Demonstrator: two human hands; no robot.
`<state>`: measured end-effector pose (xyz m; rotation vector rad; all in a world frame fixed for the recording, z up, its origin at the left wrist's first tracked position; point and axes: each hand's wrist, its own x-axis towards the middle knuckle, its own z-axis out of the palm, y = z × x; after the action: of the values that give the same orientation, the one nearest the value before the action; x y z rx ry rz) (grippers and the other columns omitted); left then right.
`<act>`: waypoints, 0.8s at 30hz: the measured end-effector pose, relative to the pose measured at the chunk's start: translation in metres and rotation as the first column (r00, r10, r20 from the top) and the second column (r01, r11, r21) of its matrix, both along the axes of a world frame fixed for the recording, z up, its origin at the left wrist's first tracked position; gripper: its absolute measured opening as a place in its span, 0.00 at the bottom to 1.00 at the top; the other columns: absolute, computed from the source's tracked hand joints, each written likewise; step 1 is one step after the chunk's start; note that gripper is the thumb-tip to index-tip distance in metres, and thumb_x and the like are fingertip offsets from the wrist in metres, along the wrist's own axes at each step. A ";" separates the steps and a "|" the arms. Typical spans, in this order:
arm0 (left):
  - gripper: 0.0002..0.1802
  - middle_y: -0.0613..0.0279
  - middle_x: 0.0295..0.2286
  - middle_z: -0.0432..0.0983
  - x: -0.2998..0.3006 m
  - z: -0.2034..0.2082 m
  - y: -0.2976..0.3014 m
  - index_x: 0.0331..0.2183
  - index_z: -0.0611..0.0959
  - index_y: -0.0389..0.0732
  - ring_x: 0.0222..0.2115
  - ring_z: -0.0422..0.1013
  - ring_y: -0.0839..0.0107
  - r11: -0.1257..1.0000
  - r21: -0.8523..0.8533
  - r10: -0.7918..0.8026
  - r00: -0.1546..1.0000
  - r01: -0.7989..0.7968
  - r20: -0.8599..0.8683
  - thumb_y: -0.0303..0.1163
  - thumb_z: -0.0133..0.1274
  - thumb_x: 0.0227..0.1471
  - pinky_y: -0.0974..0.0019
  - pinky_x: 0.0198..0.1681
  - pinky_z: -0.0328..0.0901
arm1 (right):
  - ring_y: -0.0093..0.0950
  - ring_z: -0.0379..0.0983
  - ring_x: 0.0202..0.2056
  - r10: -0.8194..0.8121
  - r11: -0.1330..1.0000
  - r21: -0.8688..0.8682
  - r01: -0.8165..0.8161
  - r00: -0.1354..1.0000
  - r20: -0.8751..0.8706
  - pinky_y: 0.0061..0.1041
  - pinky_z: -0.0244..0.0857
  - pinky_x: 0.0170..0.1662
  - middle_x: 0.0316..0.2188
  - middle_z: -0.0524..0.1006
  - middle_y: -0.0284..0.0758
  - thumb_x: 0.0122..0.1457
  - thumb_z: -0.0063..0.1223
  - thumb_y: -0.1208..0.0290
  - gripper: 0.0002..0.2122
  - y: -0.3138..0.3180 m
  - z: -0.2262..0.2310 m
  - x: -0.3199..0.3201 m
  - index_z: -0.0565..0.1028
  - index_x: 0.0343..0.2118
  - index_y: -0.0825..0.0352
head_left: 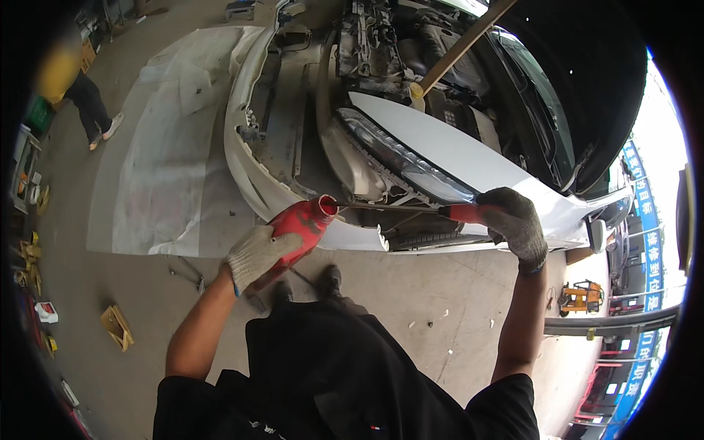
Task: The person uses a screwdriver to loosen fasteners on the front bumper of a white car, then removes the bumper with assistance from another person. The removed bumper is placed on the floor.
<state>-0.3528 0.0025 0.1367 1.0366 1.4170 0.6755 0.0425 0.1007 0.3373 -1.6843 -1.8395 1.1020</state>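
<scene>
My left hand (258, 255), in a grey knit glove, is closed around a red bottle (299, 229) with a round open mouth, tilted up to the right. In a matching glove, my right hand (515, 222) grips the red handle of a long screwdriver (396, 208). Its thin shaft runs leftward to the mouth of the bottle; whether the tip touches or enters it I cannot tell. Just beyond the shaft are the headlight (405, 158) and white fender (469, 147) of a car. The car's bumper cover (246, 139) stands out from the body.
A wooden prop (469, 44) rises from the engine bay under the raised hood (587, 66). Pale sheeting (165, 147) lies on the floor at left, with a person (84, 103) beyond it. A wooden crate (117, 328) and an orange wheeled machine (581, 298) stand on the floor.
</scene>
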 end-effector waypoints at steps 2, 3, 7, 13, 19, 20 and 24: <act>0.32 0.59 0.23 0.78 0.001 -0.008 0.006 0.37 0.83 0.30 0.24 0.73 0.72 1.000 -0.007 0.002 1.000 -0.002 0.031 0.53 0.55 0.48 0.66 0.30 0.68 | 0.15 0.69 0.21 -0.008 1.000 0.019 0.009 1.000 -0.012 0.15 0.65 0.23 0.24 0.77 0.32 0.53 0.63 0.68 0.15 0.001 0.002 0.004 0.79 0.41 0.71; 0.31 0.59 0.23 0.78 0.003 -0.007 0.008 0.37 0.83 0.30 0.24 0.73 0.73 1.000 -0.015 0.008 0.998 -0.007 0.060 0.53 0.55 0.48 0.66 0.30 0.68 | 0.15 0.69 0.21 -0.015 0.999 0.028 0.015 1.000 -0.016 0.15 0.65 0.23 0.24 0.77 0.32 0.52 0.63 0.68 0.16 0.001 0.004 0.007 0.79 0.42 0.71; 0.30 0.61 0.23 0.78 0.010 0.018 0.019 0.38 0.84 0.31 0.24 0.72 0.74 0.996 -0.081 0.034 0.997 -0.029 0.069 0.52 0.55 0.48 0.67 0.29 0.67 | 0.15 0.69 0.21 -0.027 0.999 0.035 0.031 0.995 -0.099 0.15 0.64 0.23 0.23 0.76 0.31 0.52 0.64 0.66 0.16 0.004 0.003 0.017 0.79 0.41 0.71; 0.27 0.62 0.26 0.79 0.016 0.021 0.027 0.37 0.84 0.32 0.26 0.74 0.75 0.997 -0.062 0.064 0.978 -0.053 0.196 0.50 0.54 0.54 0.69 0.30 0.70 | 0.15 0.68 0.21 -0.030 0.999 0.033 0.034 0.993 -0.115 0.16 0.63 0.23 0.24 0.75 0.31 0.53 0.65 0.67 0.16 0.007 -0.003 0.029 0.78 0.41 0.72; 0.25 0.63 0.29 0.79 0.016 0.003 0.032 0.39 0.83 0.33 0.27 0.73 0.76 0.998 -0.017 0.068 0.958 -0.066 0.279 0.48 0.56 0.54 0.68 0.30 0.70 | 0.16 0.68 0.21 -0.047 0.998 0.019 0.051 0.984 -0.173 0.16 0.63 0.22 0.24 0.75 0.32 0.53 0.64 0.68 0.16 0.008 -0.019 0.035 0.78 0.41 0.72; 0.25 0.63 0.29 0.79 0.015 0.003 0.032 0.39 0.83 0.33 0.27 0.74 0.76 0.998 -0.016 0.069 0.956 -0.067 0.285 0.47 0.56 0.54 0.69 0.30 0.70 | 0.16 0.68 0.21 -0.057 0.997 0.031 0.064 0.981 -0.186 0.16 0.63 0.22 0.24 0.75 0.32 0.54 0.64 0.68 0.16 0.008 -0.022 0.035 0.78 0.41 0.72; 0.23 0.63 0.29 0.79 0.012 0.006 0.032 0.39 0.83 0.33 0.28 0.74 0.75 0.993 -0.023 0.115 0.945 -0.113 0.307 0.45 0.56 0.54 0.69 0.30 0.70 | 0.17 0.67 0.19 -0.105 0.992 0.044 0.119 0.964 -0.245 0.17 0.62 0.22 0.24 0.75 0.33 0.54 0.63 0.69 0.15 0.002 -0.042 0.045 0.78 0.42 0.73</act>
<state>-0.3404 0.0349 0.1426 0.8076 1.2095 0.8774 0.0875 0.1026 0.2954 -1.5254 -1.5898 1.1396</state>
